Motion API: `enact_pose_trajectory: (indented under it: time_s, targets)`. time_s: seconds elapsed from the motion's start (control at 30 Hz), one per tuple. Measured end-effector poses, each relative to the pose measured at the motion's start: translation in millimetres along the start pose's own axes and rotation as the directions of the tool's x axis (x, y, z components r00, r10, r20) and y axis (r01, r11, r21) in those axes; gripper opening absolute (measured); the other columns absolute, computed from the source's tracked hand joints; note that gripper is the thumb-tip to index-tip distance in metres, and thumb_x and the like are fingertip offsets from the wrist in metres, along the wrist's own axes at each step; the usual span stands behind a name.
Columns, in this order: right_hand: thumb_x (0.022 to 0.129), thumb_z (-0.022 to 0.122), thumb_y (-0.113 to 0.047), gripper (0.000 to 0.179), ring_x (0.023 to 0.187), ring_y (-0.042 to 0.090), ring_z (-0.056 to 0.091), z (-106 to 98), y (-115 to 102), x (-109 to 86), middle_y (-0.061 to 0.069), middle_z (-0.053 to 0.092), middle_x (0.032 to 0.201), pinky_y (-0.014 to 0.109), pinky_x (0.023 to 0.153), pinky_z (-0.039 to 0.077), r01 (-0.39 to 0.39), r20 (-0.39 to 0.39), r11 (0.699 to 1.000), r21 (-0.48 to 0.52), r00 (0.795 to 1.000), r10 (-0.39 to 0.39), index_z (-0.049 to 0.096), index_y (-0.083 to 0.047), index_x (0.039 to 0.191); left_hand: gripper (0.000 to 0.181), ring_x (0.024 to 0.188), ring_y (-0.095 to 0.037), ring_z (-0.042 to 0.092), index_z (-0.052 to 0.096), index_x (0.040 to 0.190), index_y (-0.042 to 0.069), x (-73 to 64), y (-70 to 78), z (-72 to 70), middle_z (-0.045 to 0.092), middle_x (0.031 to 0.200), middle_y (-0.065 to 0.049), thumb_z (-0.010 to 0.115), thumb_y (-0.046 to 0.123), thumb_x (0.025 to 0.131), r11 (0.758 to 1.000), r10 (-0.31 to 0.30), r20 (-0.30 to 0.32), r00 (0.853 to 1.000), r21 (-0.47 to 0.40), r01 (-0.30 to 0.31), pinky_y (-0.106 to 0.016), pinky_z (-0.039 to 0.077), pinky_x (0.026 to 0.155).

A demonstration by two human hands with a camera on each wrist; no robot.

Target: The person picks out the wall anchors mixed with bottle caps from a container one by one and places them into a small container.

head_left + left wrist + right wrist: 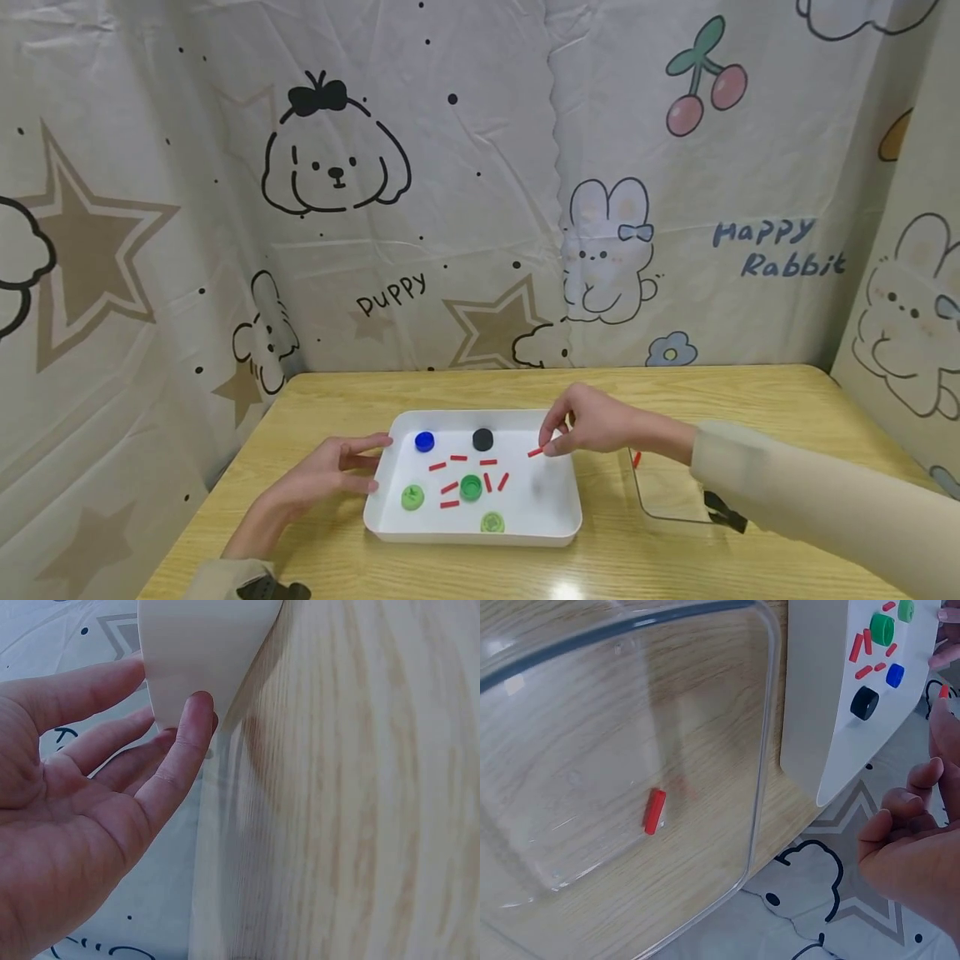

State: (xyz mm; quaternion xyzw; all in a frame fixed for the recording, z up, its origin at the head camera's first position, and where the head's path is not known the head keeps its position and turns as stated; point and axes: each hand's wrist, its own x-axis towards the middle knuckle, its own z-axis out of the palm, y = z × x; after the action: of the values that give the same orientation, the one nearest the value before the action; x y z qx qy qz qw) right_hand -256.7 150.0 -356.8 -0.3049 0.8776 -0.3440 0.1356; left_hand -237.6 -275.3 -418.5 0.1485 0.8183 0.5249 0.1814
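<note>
A white tray (555,508) holds several short red sticks (449,487) and round bottle caps. The caps are a blue one (424,442), a black one (482,439), a green one (471,488) and two light green ones (412,497). Over the tray's right part, my right hand (588,421) pinches a red stick (535,452) between thumb and finger. My left hand (330,475) is at the tray's left end. In the left wrist view its extended fingers (180,754) touch the outer wall (199,656) and rim.
A clear plastic container (769,712) stands right of the tray, partly under my right forearm in the head view. One red stick (655,812) lies inside it. A printed cloth (480,208) hangs behind the wooden table (337,400).
</note>
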Motion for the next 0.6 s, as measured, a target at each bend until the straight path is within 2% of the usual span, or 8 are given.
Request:
enact_pose_trajectory:
  time_s: [0.17,0.43,0.6]
  targets:
    - [0.087,0.085,-0.008,0.006,0.075,0.018,0.053,-7.5,3.8,-10.0,-0.004,0.061,0.076,0.028,0.064,0.042,-0.03,-0.021,0.999,0.018,0.999,0.03,0.083,-0.013,0.086,0.074,0.138,-0.051,0.05,0.047,0.154,-0.007,-0.5,-0.1,0.7,0.028,0.166,-0.031,0.081,0.004,0.089,1.0,-0.005,0.0,1.0,-0.003,0.005,-0.05,0.051,0.107]
    - [0.087,0.084,-0.007,0.008,0.072,0.018,0.053,-21.2,12.2,-27.1,-0.004,0.064,0.079,0.026,0.061,0.042,0.013,-0.056,0.998,0.058,0.998,-0.01,0.083,-0.015,0.086,0.074,0.138,-0.051,0.05,0.046,0.154,-0.008,0.2,-1.0,0.4,0.028,0.166,-0.032,0.081,0.004,0.09,1.0,0.0,0.005,1.0,-0.008,0.0,-0.05,0.051,0.107]
    - [0.088,0.084,-0.009,0.003,0.072,0.017,0.052,-28.2,16.9,-37.3,-0.003,0.062,0.079,0.026,0.063,0.042,-0.006,-0.078,0.998,0.069,0.997,0.012,0.082,-0.011,0.088,0.074,0.137,-0.051,0.051,0.047,0.154,-0.007,0.7,-2.2,0.1,0.03,0.165,-0.032,0.081,0.005,0.09,1.0,0.001,0.004,1.0,-0.006,-0.001,-0.049,0.053,0.105]
